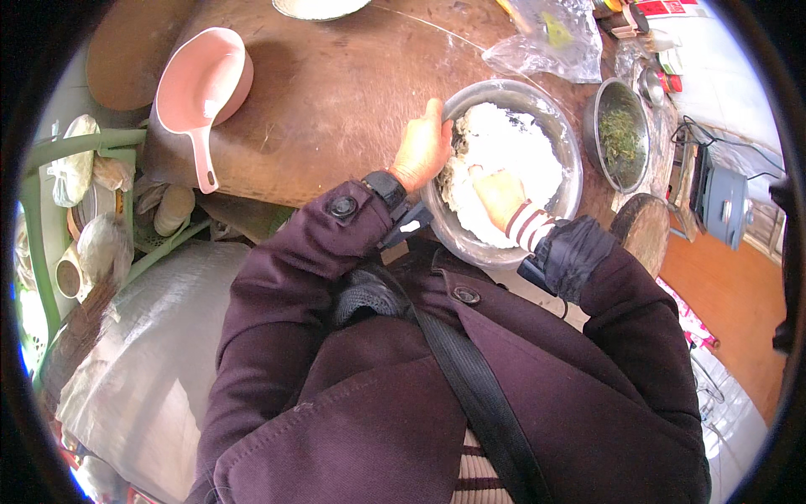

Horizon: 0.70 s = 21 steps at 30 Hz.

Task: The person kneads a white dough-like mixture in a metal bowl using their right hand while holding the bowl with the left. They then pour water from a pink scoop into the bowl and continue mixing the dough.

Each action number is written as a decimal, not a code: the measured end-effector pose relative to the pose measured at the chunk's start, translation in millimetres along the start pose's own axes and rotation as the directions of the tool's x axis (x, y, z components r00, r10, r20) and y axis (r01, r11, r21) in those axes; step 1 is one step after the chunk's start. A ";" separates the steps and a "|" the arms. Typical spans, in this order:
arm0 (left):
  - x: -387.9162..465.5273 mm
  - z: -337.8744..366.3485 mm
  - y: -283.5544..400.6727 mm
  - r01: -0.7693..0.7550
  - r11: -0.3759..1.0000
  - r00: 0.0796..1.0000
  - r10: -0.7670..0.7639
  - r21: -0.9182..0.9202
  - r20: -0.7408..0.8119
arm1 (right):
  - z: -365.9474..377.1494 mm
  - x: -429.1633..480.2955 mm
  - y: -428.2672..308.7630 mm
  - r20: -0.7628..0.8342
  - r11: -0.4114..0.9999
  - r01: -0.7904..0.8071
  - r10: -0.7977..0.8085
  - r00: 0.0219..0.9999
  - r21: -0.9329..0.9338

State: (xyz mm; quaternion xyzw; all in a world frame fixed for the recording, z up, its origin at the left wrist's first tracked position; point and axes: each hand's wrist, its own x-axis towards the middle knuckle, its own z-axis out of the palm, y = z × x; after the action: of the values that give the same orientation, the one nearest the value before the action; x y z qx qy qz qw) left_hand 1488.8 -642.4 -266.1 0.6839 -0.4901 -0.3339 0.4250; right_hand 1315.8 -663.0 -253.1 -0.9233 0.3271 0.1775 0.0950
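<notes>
A round metal basin (568,165) holds a white floury mass (513,142), doughy at its left side. My left hand (423,146) grips the basin's left rim, its thumb or a finger pointing up along the edge. Inside the basin, my right hand (499,194) presses into the white mass; its fingertips are sunk in and hidden, so whether it holds any of it cannot be told. A pink plastic ladle (204,82) rests on the wooden table (327,107), left of my hands.
Right of the basin stands a metal bowl (589,126) of chopped greens (620,135). A clear plastic bag (548,44) lies beyond it. A pale bowl (321,9) sits at the far edge of view. A green metal rack (38,252) with bagged items stands at left.
</notes>
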 end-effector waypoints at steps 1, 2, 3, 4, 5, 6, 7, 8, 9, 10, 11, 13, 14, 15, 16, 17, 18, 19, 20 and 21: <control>0.0 0.2 -0.1 0.009 1.000 1.000 -0.009 0.002 0.002 | 2.2 1.8 0.0 0.020 0.999 -0.034 0.033 0.999 0.022; -0.2 0.6 -0.2 0.004 1.000 1.000 -0.003 0.004 -0.009 | 4.1 4.3 -0.4 0.050 0.996 -0.082 0.079 0.996 0.045; -0.2 1.0 -0.4 0.016 1.000 1.000 -0.016 0.001 0.000 | 5.6 6.0 -1.0 0.097 0.985 -0.148 0.140 0.985 0.084; -0.1 1.1 -0.5 0.010 1.000 1.000 -0.010 0.000 -0.004 | 6.1 6.8 -1.0 0.073 0.996 -0.092 0.093 0.993 -0.014; 0.1 1.1 -0.6 -0.001 1.000 1.000 0.001 0.002 -0.012 | 6.4 7.4 -1.8 0.069 0.994 -0.057 0.063 0.996 -0.093; 0.1 1.0 -0.6 -0.006 1.000 1.000 0.006 -0.001 -0.011 | 6.3 7.0 -2.3 0.046 0.986 -0.018 0.026 0.999 -0.164; 0.2 0.7 -0.7 -0.012 1.000 1.000 0.012 -0.002 -0.015 | 5.8 6.7 -2.8 0.037 0.985 -0.019 0.025 0.999 -0.170; 0.3 0.7 -0.8 -0.020 1.000 1.000 0.020 -0.003 -0.022 | 4.8 5.7 -2.9 0.009 0.985 -0.013 0.015 1.000 -0.170; 0.4 0.6 -1.0 -0.014 1.000 1.000 0.014 -0.013 -0.021 | 3.3 4.4 -2.1 -0.014 0.985 -0.008 0.005 1.000 -0.173; 0.3 0.4 -1.5 -0.009 1.000 1.000 0.009 -0.023 -0.018 | 1.1 2.2 -0.6 -0.019 0.991 -0.005 0.003 1.000 -0.133; 0.0 0.5 -2.0 -0.004 0.999 1.000 0.004 -0.033 -0.016 | -2.3 -0.9 2.4 -0.023 0.996 -0.002 0.000 1.000 -0.094; 0.8 0.6 -3.0 -0.032 0.999 0.999 0.032 0.014 -0.029 | -12.0 -2.7 10.4 -0.021 0.985 0.162 -0.161 0.987 0.055; 1.2 0.7 -3.5 -0.047 0.999 0.998 0.048 0.025 -0.036 | -20.4 -2.7 19.0 -0.029 0.935 0.312 -0.311 0.950 0.167; 1.1 1.1 -4.1 -0.054 0.998 0.998 0.055 0.035 -0.038 | -27.9 -4.5 25.9 0.022 0.882 0.392 -0.412 0.911 0.262; 0.8 1.8 -4.7 -0.050 0.998 0.998 0.052 0.030 -0.039 | -35.7 -9.3 33.3 -0.086 0.856 0.407 -0.402 0.912 0.319; 0.3 2.4 -5.3 -0.039 0.999 0.999 0.040 0.026 -0.037 | -44.8 -12.7 42.6 -0.117 0.855 0.367 -0.349 0.930 0.366; -0.3 2.5 -6.1 -0.029 0.999 0.999 0.030 0.027 -0.034 | -51.6 -13.0 48.8 -0.147 0.848 0.329 -0.295 0.944 0.415; -0.4 2.7 -6.7 -0.023 0.999 0.999 0.024 0.033 -0.035 | -56.0 -10.6 52.9 -0.119 0.902 0.176 -0.139 0.983 0.395; -0.7 3.4 -7.2 -0.019 0.999 0.999 0.021 0.038 -0.033 | -59.3 -6.9 56.7 -0.095 0.928 0.013 0.024 0.995 0.371; -0.3 3.9 -7.8 -0.027 0.999 0.999 0.029 0.047 -0.036 | -60.5 -1.7 59.0 -0.141 0.930 -0.096 0.155 0.978 0.355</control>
State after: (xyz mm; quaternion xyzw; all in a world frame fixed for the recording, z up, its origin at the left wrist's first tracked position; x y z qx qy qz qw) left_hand 1488.3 -641.8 -274.8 0.6927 -0.4995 -0.3037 0.4224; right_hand 1293.0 -725.0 -200.3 -0.8808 0.4185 0.0450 0.2167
